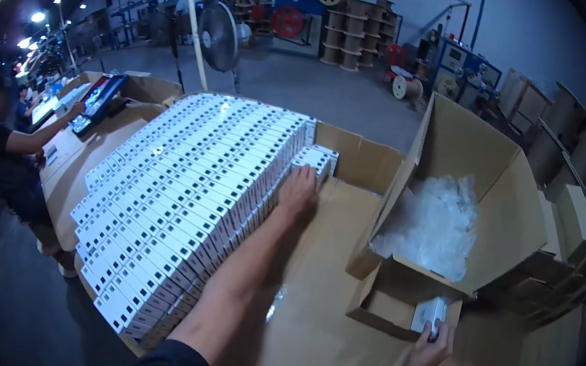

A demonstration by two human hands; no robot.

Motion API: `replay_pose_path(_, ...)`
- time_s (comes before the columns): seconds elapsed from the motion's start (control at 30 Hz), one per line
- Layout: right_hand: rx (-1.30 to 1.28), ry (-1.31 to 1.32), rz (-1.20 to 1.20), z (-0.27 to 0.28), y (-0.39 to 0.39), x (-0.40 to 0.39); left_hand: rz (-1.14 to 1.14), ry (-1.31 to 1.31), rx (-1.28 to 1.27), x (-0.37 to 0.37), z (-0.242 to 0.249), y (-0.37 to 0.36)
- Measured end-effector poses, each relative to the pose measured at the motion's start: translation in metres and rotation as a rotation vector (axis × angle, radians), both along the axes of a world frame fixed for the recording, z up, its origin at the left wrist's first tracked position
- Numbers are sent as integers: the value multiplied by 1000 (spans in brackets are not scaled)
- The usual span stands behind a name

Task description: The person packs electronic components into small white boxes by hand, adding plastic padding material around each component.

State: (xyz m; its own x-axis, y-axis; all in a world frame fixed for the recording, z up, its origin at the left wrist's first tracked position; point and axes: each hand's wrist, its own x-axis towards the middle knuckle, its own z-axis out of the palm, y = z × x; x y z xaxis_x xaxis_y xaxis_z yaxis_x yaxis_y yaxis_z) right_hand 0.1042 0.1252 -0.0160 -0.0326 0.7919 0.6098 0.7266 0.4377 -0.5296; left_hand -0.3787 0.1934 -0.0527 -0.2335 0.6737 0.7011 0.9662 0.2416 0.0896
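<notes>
Rows of white boxes (183,184) with small dark squares on their ends are stacked in a large block on the cardboard-covered table. My left hand (299,190) reaches to the far right end of the block and touches the small white boxes (314,158) there; its fingertips are partly hidden, so any hold is unclear. On the right, my right hand (432,346) has its fingers closed on a white box (428,313) at the right end of a small open cardboard box (389,291). Behind that stands a large open carton (502,176) holding clear plastic bags (434,222).
A co-worker (8,148) stands at the far left, one arm over the table near a dark tray (98,102). A fan (221,37) and a pole stand behind the table. Cardboard boxes and large spools (562,135) are at the right.
</notes>
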Motion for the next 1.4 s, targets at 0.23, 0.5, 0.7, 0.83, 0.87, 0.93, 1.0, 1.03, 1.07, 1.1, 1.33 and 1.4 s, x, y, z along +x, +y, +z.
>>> replay_pose_path(0.23,-5,-18,-11,-21,0,2,68,191,-13,-13,1,1)
replay_pose_path(0.5,-179,-361,-73,-18,-38,9,2,92,68,10,11,-36)
replay_pose_path(0.7,-165,-137,286,2,-88,6,-141,-401,333,131,22,-161)
replay_pose_path(0.83,-949,683,793,-30,-120,-11,-310,-381,258,232,21,-247)
replay_pose_path(0.87,-1015,782,830,-28,-127,-14,-387,-375,239,258,22,-262)
replay_pose_path(0.93,-1137,980,914,-23,-132,-20,-521,-404,82,294,17,-281)
replay_pose_path(1.0,-818,774,823,-52,-128,-16,-645,-437,-125,305,23,-281)
replay_pose_path(1.03,-655,620,783,-58,-123,-9,-683,-509,-233,305,40,-278)
replay_pose_path(1.07,-492,467,737,-60,-118,-3,-718,-576,-340,303,59,-271)
replay_pose_path(1.1,-559,418,668,-38,-122,8,-704,-487,-365,296,79,-261)
replay_pose_path(1.33,19,-24,695,-45,-91,36,-779,-333,-74,294,164,-60)
replay_pose_path(1.4,-15,119,707,-54,-88,35,-781,-271,-212,286,168,7)
